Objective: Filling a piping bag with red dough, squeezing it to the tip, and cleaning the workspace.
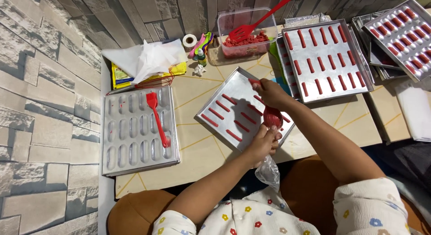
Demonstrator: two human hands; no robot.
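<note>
A clear piping bag [271, 119] filled with red batter hangs over a flat metal baking tray [221, 87]. My right hand [269, 92] grips the bag near its tip at the tray. My left hand [261, 143] squeezes the bag's twisted upper end, whose empty plastic tail [268, 172] trails toward me. Several short red strips [217, 113] lie in rows on the tray.
A moulded metal pan [117, 140] with oval hollows lies at left, a red silicone brush [157, 118] on it. Behind are a plastic tub of red batter [248, 42] with a red spatula [258, 20], crumpled white paper [146, 60], and more trays of red strips [324, 60].
</note>
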